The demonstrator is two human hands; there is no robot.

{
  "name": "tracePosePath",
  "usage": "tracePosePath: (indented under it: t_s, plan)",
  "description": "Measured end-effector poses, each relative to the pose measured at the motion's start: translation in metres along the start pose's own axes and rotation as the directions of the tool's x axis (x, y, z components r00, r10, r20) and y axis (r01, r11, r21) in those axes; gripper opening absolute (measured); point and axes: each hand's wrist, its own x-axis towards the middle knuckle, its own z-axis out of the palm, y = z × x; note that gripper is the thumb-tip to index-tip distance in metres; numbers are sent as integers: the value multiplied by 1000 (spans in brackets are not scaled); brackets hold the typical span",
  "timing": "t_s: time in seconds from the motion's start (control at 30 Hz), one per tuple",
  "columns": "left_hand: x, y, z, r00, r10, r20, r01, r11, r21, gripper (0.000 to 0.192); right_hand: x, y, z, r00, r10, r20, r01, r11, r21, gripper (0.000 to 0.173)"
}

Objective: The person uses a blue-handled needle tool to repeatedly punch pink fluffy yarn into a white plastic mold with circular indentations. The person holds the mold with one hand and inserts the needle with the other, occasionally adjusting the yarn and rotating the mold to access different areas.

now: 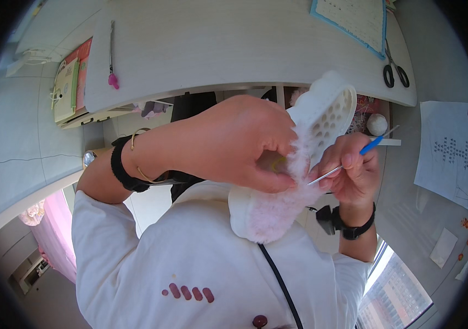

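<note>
A white slipper sole point(319, 107) with a scalloped rim and rows of round holes is tilted up in front of my chest. Fluffy pale pink yarn work point(277, 211) covers its lower end and runs up one edge. My left hand point(258, 144) pinches that fuzzy edge between thumb and fingers. Inside the curl of this hand shows a bit of something yellow point(278, 164), too hidden to name. A crochet hook point(371, 146) with a blue grip and metal shaft lies in my right hand point(351, 166), its tip against the pink fluff. Whether yarn is caught on the tip cannot be seen.
Beyond my hands stretches a pale desk point(217, 49). Black-handled scissors point(396, 74), a blue-edged board point(349, 20) and a pink-ended metal stick point(112, 61) lie on it. An open compartment below holds a white ball point(377, 124). A black cord point(279, 279) hangs down my shirt.
</note>
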Motion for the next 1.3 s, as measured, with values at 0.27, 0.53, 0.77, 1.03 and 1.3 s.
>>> tracePosePath:
  t_s: [0.27,0.53,0.77,1.03,1.3]
  plan:
    - [-1,-4,13,982,156,-105,-156,988,10,15,-15,21,35,956,-234,-178,212,968,-136,10]
    - [-14,-1,14,990,78,-116,-79,997,0,13,3,13,44,901,-422,102,388,677,-626,19]
    - [-30,-3,19,927,77,-366,-60,996,58,6,6,-5,69,997,71,-29,-67,612,-788,74]
    - [-39,16,10,728,307,-613,-312,944,103,6,4,-37,106,1000,11,6,5,17,-1000,57]
    - [-43,-40,-20,713,-73,-698,79,997,-24,11,89,-21,75,970,235,64,3,249,-968,51]
